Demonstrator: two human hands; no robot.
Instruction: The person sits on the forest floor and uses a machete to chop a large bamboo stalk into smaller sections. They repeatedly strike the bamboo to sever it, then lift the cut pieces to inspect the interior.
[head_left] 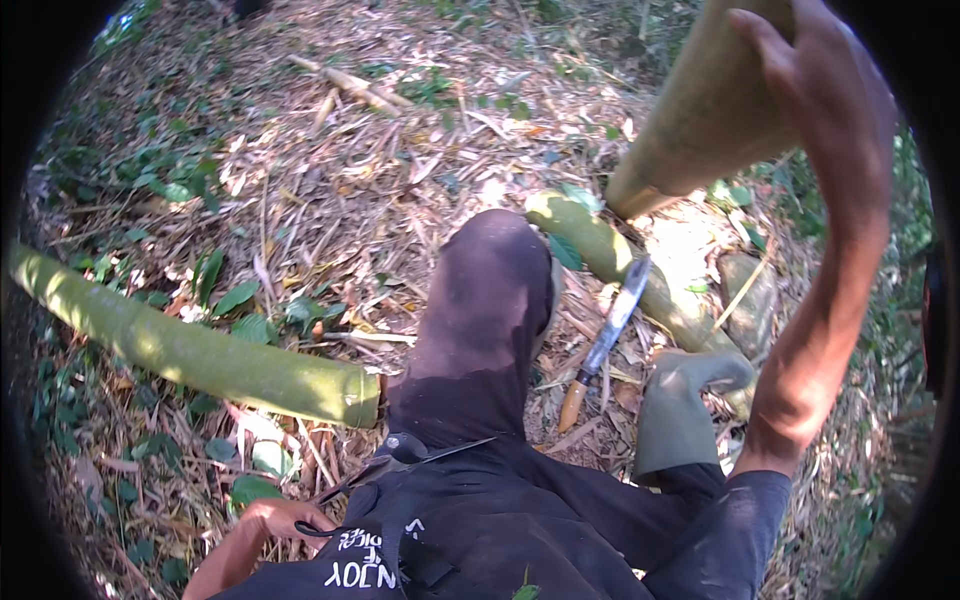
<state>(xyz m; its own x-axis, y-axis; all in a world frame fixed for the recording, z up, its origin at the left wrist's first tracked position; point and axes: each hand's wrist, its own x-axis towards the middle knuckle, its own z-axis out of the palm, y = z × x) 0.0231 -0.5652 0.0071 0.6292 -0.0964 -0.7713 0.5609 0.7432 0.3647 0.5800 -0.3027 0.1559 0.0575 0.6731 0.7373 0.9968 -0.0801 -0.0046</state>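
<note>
At the upper right, my right hand (pixel 835 85) grips a thick bamboo pole (pixel 700 110), thumb on its near side. The pole leans, its lower end close to the ground. My left hand (pixel 290 520) is low at my left hip, with fingers curled and partly hidden. What it holds there I cannot make out. A slim dark pointed object (pixel 455 450) lies across my lap near that hand. Between my raised knee and my right boot (pixel 690 405), a large knife (pixel 610 325) with a wooden handle rests against a green bamboo piece (pixel 665 295).
A long green bamboo length (pixel 230 375) stretches from the left edge to my left thigh. Dry leaves and bamboo litter (pixel 330 180) cover the ground. Thin cut sticks (pixel 355 85) lie farther off, and a stone-like lump (pixel 748 300) sits right of the bamboo piece.
</note>
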